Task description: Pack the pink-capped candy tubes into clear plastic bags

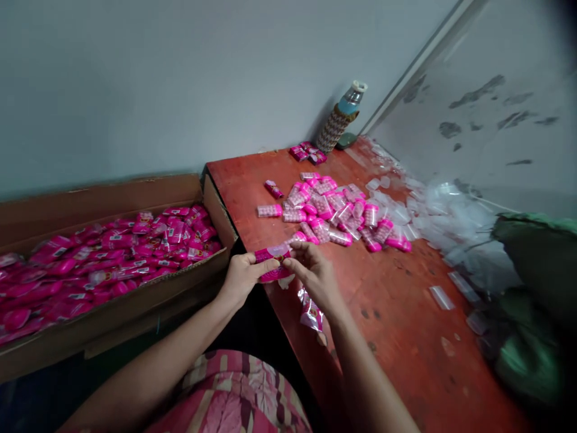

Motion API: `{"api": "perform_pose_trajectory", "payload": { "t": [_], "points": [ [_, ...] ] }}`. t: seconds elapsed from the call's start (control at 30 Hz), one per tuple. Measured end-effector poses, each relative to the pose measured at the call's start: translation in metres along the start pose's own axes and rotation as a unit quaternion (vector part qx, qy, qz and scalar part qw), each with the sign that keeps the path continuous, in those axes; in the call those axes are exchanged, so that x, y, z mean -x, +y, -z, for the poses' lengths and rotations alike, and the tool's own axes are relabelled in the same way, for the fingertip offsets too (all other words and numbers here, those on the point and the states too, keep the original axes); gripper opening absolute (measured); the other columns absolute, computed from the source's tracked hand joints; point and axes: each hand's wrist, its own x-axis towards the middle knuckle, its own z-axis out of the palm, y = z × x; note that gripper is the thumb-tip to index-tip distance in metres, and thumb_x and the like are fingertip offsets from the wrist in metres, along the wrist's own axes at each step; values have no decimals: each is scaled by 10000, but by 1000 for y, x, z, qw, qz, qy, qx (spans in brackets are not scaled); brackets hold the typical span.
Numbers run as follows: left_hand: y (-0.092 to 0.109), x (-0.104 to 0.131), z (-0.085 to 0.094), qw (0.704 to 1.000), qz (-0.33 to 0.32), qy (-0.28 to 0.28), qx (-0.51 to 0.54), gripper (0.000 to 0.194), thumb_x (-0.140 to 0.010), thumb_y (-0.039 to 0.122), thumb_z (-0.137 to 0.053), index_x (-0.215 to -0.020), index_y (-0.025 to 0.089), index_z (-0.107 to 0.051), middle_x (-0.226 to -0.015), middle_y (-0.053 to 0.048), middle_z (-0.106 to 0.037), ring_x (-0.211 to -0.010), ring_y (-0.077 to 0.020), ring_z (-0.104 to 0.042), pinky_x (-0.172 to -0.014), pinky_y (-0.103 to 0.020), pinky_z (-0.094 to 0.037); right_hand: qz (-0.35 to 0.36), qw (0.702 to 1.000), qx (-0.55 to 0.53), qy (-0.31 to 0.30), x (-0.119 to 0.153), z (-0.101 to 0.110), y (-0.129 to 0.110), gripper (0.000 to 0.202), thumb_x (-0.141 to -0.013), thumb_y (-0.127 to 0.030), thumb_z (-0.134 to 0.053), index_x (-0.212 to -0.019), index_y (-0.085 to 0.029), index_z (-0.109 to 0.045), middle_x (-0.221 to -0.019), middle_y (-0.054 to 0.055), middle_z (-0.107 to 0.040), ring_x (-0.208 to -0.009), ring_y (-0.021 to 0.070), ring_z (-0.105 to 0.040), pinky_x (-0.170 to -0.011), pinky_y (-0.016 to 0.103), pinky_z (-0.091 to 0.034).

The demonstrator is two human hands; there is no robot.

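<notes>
Centrally, two bare hands are holding one small, flat, printed pink wrapper (270, 270) above the near left edge of a red table (387, 313). The left hand (241, 273) is clamping its left side, thumb on top; the right hand (315, 270) is pinching its right side between thumb and fingers. One shiny pink packet (311, 314) is lying on the table just below the right hand.

Beyond the hands, dozens of clear plastic containers with glossy pink caps (324, 204) are lying in a heap, too overlapped to count exactly, with small round pieces showing inside. One dark pink packet (273, 189) is resting at the heap's far left side. Near the wall, a small cluster of pink packets (308, 153) is sitting beside one bottle (338, 117) in a patterned, textured sleeve.

To the right, many translucent plastic pieces (444, 210) are spreading in a loose pile, and two clear ones (442, 297) are lying nearer, side by side. One dark green, crumpled fabric item (536, 258) is bulging at the right edge. To the left, one long brown cardboard box (148, 300) is holding dozens of glossy, pink-wrapped packets (112, 258), heaped and uncountable.
</notes>
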Motion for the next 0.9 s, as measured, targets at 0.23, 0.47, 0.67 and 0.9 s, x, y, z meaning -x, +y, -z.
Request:
{"api": "perform_pose_trajectory", "payload": {
  "t": [0.23, 0.47, 0.67, 0.9],
  "points": [
    [1, 12, 9, 997, 24, -55, 38, 217, -658, 312, -702, -651, 97, -676, -723, -78, -693, -659, -151, -633, -649, -280, -525, -116, 982, -66, 134, 31, 41, 20, 257, -669, -305, -654, -873, -194, -544, -684, -24, -587, -618, 132, -576, -602, 262, -448],
    [-5, 13, -1, 998, 42, -39, 15, 244, -602, 309, -739, -645, 77, -677, -636, -72, -679, -592, -146, -630, -611, -260, -523, -121, 899, 397, 138, 39, 73, 33, 272, -723, -318, -565, -949, -172, -601, -903, 101, -652, -825, 247, -595, -674, 332, -413],
    [-3, 15, -1, 999, 24, -16, 30, 210, -623, 291, -724, -676, 94, -675, -635, -46, -676, -549, -113, -604, -541, -220, -506, -35, 930, 344, 124, 8, 28, 11, 292, -814, -398, -469, -964, -181, -597, -821, 65, -669, -725, 198, -607, -639, 286, -406],
    [0, 14, 3, 999, 2, -45, -6, 223, -675, 325, -676, -707, 105, -671, -677, -52, -678, -627, -149, -625, -629, -286, -519, -59, 998, 23, 14, -2, 7, -3, 310, -770, -458, -543, -880, -174, -597, -729, 27, -647, -645, 160, -592, -570, 255, -432]
  ]
}}
